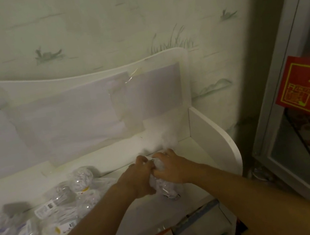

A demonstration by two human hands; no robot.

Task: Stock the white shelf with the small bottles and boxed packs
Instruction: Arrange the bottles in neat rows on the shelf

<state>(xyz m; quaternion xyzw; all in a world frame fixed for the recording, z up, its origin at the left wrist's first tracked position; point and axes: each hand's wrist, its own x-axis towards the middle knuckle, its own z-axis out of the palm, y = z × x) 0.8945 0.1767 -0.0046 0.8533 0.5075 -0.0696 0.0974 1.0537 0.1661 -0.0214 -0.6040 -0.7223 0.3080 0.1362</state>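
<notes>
Both my left hand (140,179) and my right hand (171,168) are closed around one clear plastic pack of small bottles (165,188) resting on the white shelf (213,138), with more wrapped bottles (70,196) lying off to my left.
</notes>
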